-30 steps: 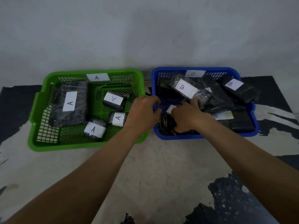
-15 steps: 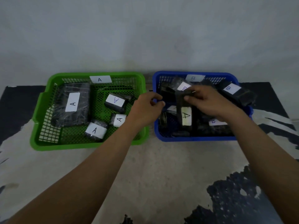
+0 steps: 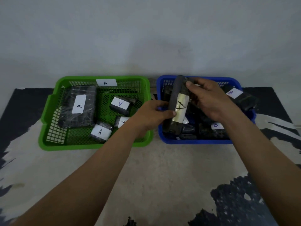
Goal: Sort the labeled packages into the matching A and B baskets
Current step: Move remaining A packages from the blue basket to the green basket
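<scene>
A long black package labeled A [image 3: 178,105] is held upright over the left side of the blue basket [image 3: 195,141]. My right hand [image 3: 210,100] grips its top end, and my left hand [image 3: 151,116] holds its lower left side with thumb and fingers. The green basket [image 3: 91,146], tagged A on its far wall, holds several black packages labeled A, among them a large flat package [image 3: 78,106]. In the blue basket lie black packages labeled B, one at the far right [image 3: 239,97] and one near the front [image 3: 215,128]; others are hidden behind my hands.
The two baskets stand side by side against a grey wall on a floor patterned in beige and black. A narrow gap separates them. Bare floor stretches in front of both baskets, crossed by my forearms.
My right hand has lifted the A package higher out of the blue basket and shifted it left. My left hand, earlier closed on nothing beside it, now grips its lower side.
</scene>
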